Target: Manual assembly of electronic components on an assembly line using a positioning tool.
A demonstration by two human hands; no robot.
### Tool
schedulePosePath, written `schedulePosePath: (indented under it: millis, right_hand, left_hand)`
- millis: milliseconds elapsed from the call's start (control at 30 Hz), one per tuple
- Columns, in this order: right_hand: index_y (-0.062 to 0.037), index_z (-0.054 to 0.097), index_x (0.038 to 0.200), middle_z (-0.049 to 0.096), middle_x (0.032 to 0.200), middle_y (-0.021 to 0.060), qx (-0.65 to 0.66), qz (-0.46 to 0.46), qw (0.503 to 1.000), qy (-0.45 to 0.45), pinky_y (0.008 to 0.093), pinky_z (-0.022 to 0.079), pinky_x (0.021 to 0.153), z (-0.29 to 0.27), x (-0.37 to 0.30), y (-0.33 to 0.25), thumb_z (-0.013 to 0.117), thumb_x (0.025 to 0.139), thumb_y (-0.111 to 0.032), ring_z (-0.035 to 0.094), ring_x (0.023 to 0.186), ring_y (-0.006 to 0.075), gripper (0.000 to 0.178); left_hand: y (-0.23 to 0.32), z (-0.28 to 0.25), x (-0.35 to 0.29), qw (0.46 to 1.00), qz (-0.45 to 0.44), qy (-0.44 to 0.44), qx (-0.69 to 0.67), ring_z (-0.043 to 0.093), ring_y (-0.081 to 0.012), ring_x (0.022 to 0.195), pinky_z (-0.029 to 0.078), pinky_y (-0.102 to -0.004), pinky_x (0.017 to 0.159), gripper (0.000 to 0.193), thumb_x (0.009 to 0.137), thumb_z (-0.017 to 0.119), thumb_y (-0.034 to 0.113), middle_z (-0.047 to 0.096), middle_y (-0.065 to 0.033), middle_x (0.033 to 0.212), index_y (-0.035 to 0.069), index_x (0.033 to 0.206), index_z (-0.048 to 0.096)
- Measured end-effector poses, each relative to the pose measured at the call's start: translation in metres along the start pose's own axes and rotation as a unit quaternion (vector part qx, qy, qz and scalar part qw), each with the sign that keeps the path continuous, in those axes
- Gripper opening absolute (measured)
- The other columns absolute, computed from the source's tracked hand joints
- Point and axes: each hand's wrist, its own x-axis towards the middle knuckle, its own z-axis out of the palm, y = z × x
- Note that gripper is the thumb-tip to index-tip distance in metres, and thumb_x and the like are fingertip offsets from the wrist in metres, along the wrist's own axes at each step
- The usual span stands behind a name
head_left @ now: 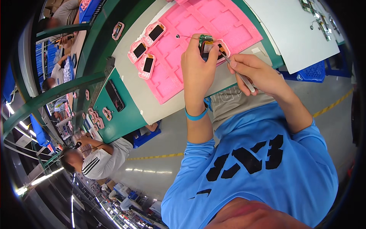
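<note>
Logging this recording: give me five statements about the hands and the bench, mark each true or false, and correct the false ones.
1. The right hand holds metal tweezers. True.
2. The blue wristband is on the right wrist. False: it is on the left wrist.
3. A green circuit board is held in the left hand. True.
4. Three pink-framed devices with dark screens lie grouped at the left part of the pink tray. True.
5. The black phone-like device lies on the pink tray. False: it lies on the green surface to the left of the tray.
</note>
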Motion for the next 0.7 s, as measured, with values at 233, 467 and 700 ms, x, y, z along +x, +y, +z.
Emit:
schedulePosePath:
  millis: [233,467,700]
  right_hand:
    - [-0.0062,0.059,0.100,0.059,0.052,0.0041,0.016,-0.002,1.000,0.023,0.0214,0.029,0.037,0.0023,-0.0031,0.0023,0.044,0.113,-0.019,0.039,0.035,0.0094,0.024]
    - [-0.0066,0.059,0.098,0.057,0.051,0.0029,0.021,0.001,1.000,0.017,0.0215,0.027,0.037,-0.0001,-0.0029,0.0016,0.044,0.113,-0.018,0.037,0.034,0.0092,0.024]
    - [-0.0074,0.060,0.095,0.056,0.053,0.0007,0.015,-0.019,1.000,0.010,0.0214,0.028,0.041,-0.0017,-0.0034,0.0036,0.048,0.111,-0.017,0.041,0.038,0.0084,0.023]
  left_hand:
    - [-0.0029,0.0000,-0.0005,1.000,0.028,0.000,0.001,0.067,-0.0242,0.072,0.054,-0.0344,0.068,0.025,0.091,0.071,0.008,0.077,-0.0137,0.089,-0.002,0.114,0.066]
    - [-0.0014,0.0005,0.0000,1.000,0.015,-0.006,-0.001,0.068,-0.0248,0.073,0.053,-0.0354,0.067,0.026,0.091,0.071,0.009,0.076,-0.0138,0.090,-0.002,0.114,0.066]
    - [-0.0016,-0.0045,-0.0036,0.999,0.034,-0.004,0.004,0.066,-0.0209,0.072,0.053,-0.0314,0.065,0.024,0.094,0.069,0.009,0.076,-0.0122,0.091,-0.002,0.116,0.066]
